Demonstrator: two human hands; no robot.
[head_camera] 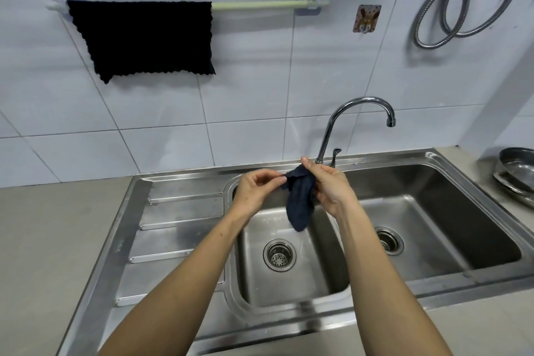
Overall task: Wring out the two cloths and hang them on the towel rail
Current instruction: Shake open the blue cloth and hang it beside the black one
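A black cloth [147, 37] hangs spread over the left half of the pale green towel rail [260, 4] on the tiled wall. A second, dark blue cloth [300, 205] dangles crumpled above the left sink basin [289, 289]. My right hand [328, 185] grips its upper part. My left hand [257, 186] pinches the cloth's top left edge with its fingertips. Both hands are held just in front of the tap's base.
A chrome swan-neck tap [358, 107] rises behind the hands. The steel double sink has a drainer [173, 228] on the left and a second basin [433, 211] on the right. Steel bowls [517, 170] stand at the far right. A shower hose [474, 3] hangs on the wall.
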